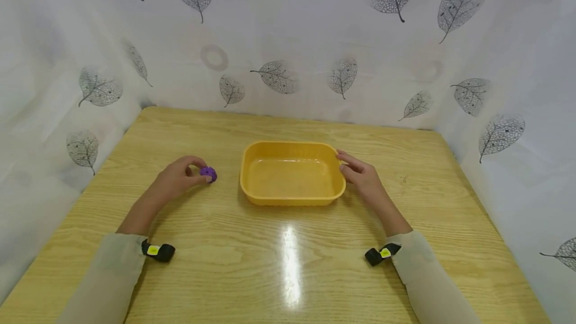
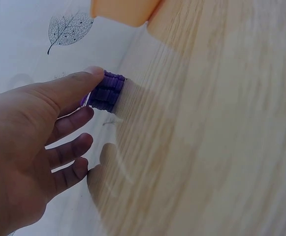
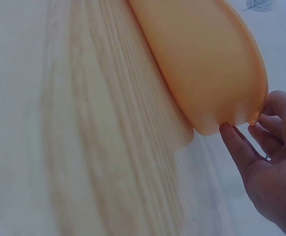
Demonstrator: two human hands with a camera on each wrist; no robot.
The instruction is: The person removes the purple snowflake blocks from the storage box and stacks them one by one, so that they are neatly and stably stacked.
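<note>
In the head view my left hand (image 1: 180,178) pinches a small purple ridged round piece (image 1: 208,174) between thumb and fingers, to the left of the yellow plastic basin (image 1: 292,198). The left wrist view shows the layered, grooved side of the purple piece (image 2: 107,92) close over the table, with the other fingers loosely bent below it. At the basin's right end, my right hand (image 1: 365,179) touches the rim with thumb and fingertips. In the right wrist view the thumb (image 3: 238,145) rests against the basin's outer wall (image 3: 206,64), the fingers near its edge.
The basin stands upright on the wooden table (image 1: 216,264), its inside showing bare yellow plastic. A pale curtain (image 1: 292,24) with leaf prints hangs round the back and sides. A dark wrist strap (image 1: 158,252) sits at the left sleeve, another strap (image 1: 382,254) at the right.
</note>
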